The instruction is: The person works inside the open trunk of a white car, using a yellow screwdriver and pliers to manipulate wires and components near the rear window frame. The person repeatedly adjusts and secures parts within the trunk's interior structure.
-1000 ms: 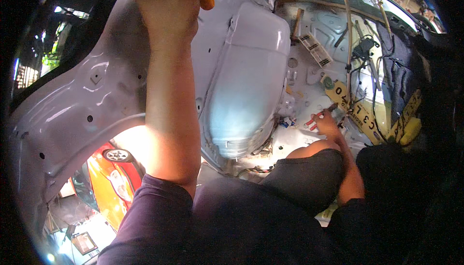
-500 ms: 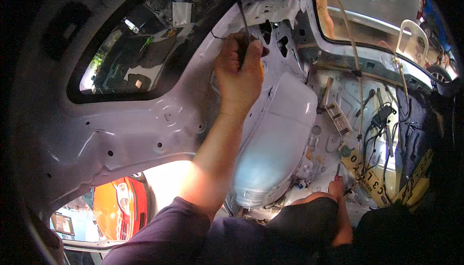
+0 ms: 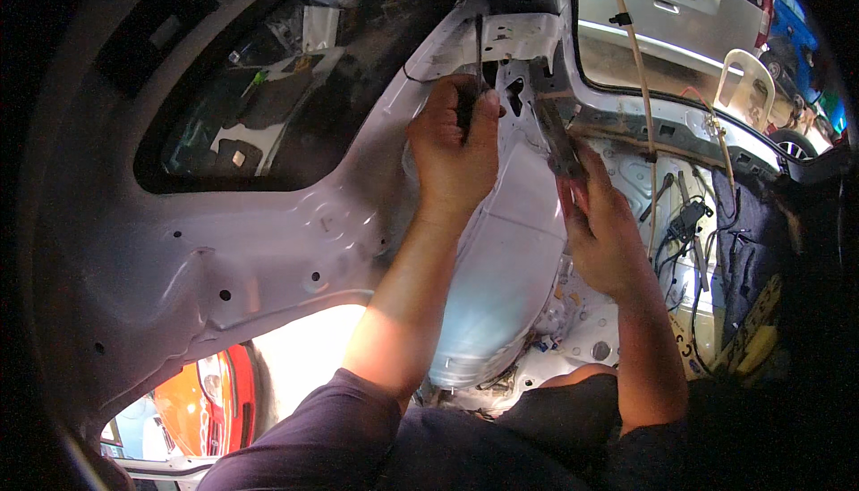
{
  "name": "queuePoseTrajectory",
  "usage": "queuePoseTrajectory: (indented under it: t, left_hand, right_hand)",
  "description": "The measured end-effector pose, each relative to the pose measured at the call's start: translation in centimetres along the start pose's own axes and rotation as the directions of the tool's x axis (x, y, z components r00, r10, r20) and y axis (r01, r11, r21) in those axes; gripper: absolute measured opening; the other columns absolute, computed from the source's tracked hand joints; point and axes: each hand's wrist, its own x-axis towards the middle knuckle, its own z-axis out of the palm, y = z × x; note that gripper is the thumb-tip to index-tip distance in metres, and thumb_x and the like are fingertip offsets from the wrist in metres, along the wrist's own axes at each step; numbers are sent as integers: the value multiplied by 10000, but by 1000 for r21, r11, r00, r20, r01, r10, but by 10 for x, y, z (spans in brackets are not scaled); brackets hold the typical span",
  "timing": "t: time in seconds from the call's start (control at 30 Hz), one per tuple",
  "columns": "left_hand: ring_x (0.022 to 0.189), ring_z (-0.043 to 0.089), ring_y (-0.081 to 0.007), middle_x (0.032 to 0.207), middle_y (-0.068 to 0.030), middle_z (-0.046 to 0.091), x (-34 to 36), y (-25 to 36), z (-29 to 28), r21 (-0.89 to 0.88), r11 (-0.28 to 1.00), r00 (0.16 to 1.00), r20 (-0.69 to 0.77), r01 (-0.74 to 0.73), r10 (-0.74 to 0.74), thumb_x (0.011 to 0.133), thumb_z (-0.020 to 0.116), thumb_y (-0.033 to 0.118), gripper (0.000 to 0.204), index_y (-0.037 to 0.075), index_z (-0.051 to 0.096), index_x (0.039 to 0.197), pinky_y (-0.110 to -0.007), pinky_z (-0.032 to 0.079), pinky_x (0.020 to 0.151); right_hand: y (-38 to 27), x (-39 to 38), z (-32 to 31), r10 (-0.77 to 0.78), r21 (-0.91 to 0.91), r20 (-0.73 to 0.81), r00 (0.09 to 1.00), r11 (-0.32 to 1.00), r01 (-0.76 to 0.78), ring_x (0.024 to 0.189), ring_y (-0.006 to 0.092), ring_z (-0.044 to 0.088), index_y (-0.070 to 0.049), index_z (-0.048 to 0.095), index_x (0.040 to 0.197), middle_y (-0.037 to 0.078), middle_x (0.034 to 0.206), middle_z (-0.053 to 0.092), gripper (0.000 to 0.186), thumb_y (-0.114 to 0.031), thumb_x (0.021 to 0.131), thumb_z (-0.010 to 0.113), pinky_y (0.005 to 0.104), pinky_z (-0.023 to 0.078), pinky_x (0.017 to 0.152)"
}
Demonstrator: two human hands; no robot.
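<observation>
Left fingers [image 3: 486, 121] pinch closed on an upright dark cable [image 3: 479, 43] at upper centre while right fingers [image 3: 598, 169] clasp a red-handled tool [image 3: 560, 144], slanting up-left, right of the cable.

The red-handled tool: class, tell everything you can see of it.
The red-handled tool has a long, dark grey head that looks metal, and red grips, perhaps plastic or rubber. The right hand wraps the grips, partly covering them. It slants with its head up and to the left, in the picture near the upper right edge of the pale hump. Whether its tip touches anything is unclear.
</observation>
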Motion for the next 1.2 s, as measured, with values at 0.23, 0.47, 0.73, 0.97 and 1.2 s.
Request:
queuePoseTrajectory:
  t: [0.23,0.47,0.73,0.97,1.2]
  left_hand:
    - [770,669,-148,847,-83,702,-2,0,-5,142,990,999,45,-22,16,954,655,62,67,3,624,966,-307,531,709]
    - [690,626,-206,800,-120,657,-1,11,-8,207,975,997,32,-79,74,933,679,109,114,11,641,977,-356,506,664]
    - [682,603,-185,774,-114,662,4,9,-9,107,994,999,54,-4,-2,943,656,114,118,-4,646,948,-351,494,650]
    - [681,689,-186,767,-124,707,6,11,-9,23,999,996,81,29,-31,913,656,69,97,-24,654,940,-332,532,640]
    - [634,667,-165,779,-113,716,6,17,-11,-86,985,982,126,149,-138,938,633,64,111,-35,660,980,-312,521,593]
  right_hand:
    - [-32,32,31,-2,-83,-80,997,997,-5,1264,462,592,-17,342,1520,320,1297,608,744,127,813,524,500,471,1085]
    - [-34,54,12,62,12,107,992,998,-63,1142,380,677,-8,398,1479,265,1181,656,653,77,847,538,436,538,956]
    - [-30,55,-11,63,420,262,963,891,-172,1000,227,697,-20,437,1492,142,1176,658,633,68,866,480,348,559,909]
    - [-21,57,-19,2,349,322,947,929,-121,1063,244,699,-1,405,1513,153,1225,651,666,111,859,471,366,569,936]
    - [-29,53,-19,-33,-126,203,979,990,60,1157,268,669,-85,405,1533,185,1279,638,708,132,865,491,388,552,983]
